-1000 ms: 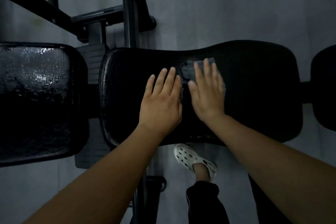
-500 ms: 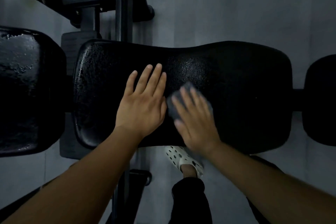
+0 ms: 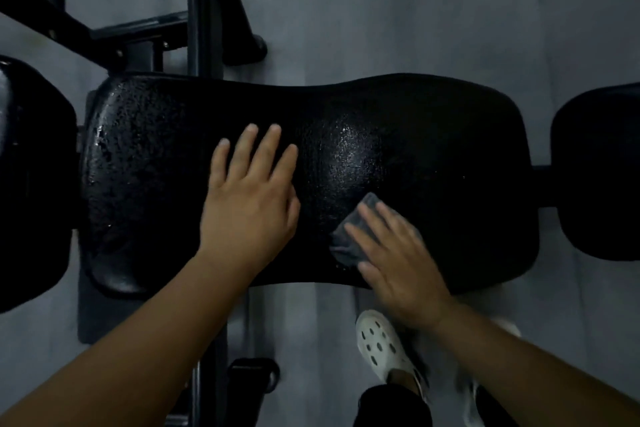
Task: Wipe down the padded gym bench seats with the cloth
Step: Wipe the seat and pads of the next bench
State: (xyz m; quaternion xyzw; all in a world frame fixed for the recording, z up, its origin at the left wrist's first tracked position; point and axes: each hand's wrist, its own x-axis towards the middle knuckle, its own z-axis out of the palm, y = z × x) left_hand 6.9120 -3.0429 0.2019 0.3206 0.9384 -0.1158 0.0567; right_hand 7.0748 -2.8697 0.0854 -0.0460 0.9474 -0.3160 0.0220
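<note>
1. State: both hands lie flat on the middle seat pad (image 3: 433, 135), apart from each other. The left hand (image 3: 251, 208) has straight fingers and its palm presses the pad left of centre, holding nothing. The right hand (image 3: 398, 263) spreads its fingers over the cloth (image 3: 346, 239) and presses it down, with nothing pinched or curled round it. The right hand is slightly blurred.
2. Cloth position: a small grey wad under my right fingers, right of centre and close to the near edge of the pad. Only its left and far corners show.
3. Risk A: pressure alone holds the cloth. If my fingers slide faster than it does, it bunches or lags. This near the edge it could go over and drop to the floor (image 3: 450, 10) by my shoe (image 3: 381, 343).
4. Risk B: the left end of the pad carries beaded droplets, and a wet sheen (image 3: 346, 156) sits at centre. My bracing palm rests between the two. If I lean weight on it, it could skid on the slick cover.
5. Risk C: the patch under my left hand gets skipped unless I shift that hand.
6. Risk D: the cloth looks small for this much moisture. Once soaked, it will likely smear rather than lift.
7. Risk E: the light is dim. The right half of the pad reads plain black and I cannot tell wet from dry, so coverage is easy to misjudge. The same goes for the left pad (image 3: 31, 184) and the right pad (image 3: 599, 177).
</note>
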